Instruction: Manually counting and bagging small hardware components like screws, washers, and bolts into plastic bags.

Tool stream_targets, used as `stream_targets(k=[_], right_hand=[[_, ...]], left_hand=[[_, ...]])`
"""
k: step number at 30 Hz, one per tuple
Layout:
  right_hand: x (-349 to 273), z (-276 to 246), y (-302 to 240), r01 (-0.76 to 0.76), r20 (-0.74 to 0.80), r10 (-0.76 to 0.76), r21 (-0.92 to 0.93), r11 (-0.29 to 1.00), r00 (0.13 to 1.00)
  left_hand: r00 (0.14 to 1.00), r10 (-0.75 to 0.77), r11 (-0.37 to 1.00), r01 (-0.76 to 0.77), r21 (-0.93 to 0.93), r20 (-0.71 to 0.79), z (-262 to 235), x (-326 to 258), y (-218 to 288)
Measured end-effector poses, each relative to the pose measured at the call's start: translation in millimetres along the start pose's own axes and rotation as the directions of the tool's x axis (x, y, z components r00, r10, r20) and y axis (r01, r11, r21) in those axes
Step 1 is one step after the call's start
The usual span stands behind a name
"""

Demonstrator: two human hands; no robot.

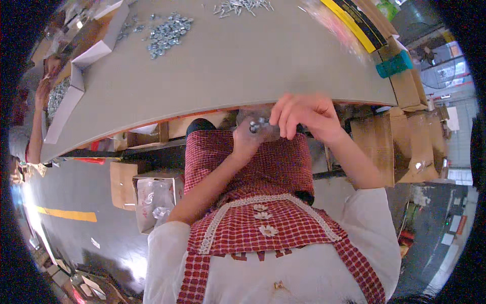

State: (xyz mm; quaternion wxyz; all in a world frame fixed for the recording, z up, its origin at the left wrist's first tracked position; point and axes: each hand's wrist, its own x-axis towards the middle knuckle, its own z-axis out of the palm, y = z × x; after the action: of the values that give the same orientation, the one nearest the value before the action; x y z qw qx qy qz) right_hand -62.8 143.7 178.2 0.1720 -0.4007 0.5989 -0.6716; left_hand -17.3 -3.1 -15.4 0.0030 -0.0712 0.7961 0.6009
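Above my lap, just under the table's front edge, my left hand (245,141) is closed around a small clear plastic bag (271,133). A few shiny metal nuts or similar small fittings (254,126) show at the bag, beside my left fingertips. My right hand (305,115) comes in from the right with its fingers bent down and pressed together at the bag's other side. Its thumb is mostly hidden, and the bag's edges are blurred.
On the grey table (243,66) lie a pile of metal nuts (169,34) and a pile of screws (240,6). Clear bags (336,25) and a teal roll (394,64) sit at right. A co-worker's arm (38,119) reaches a white box (66,109) of metal parts at left.
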Motion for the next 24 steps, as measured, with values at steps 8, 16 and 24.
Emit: stream_targets(k=[8,16,24], right_hand=[[-28.2,0.9,19.2,-0.155,-0.095,0.126,-0.427,0.891,0.987],[-1.5,39.6,7.2,0.233,0.179,-0.153,-0.636,0.736,0.972],[18.2,65.3,6.8,0.362,0.288,-0.22,-0.696,0.62,0.932]], left_hand=[[0.988,0.157,0.987,-0.157,0.032,0.003,-4.3,-4.5,-13.4],[0.93,0.121,0.954,-0.012,-0.3,0.347,-97.9,-53.1,15.3],[0.871,0.356,0.884,-0.196,-0.424,0.34,-149.7,-64.2,102.0]])
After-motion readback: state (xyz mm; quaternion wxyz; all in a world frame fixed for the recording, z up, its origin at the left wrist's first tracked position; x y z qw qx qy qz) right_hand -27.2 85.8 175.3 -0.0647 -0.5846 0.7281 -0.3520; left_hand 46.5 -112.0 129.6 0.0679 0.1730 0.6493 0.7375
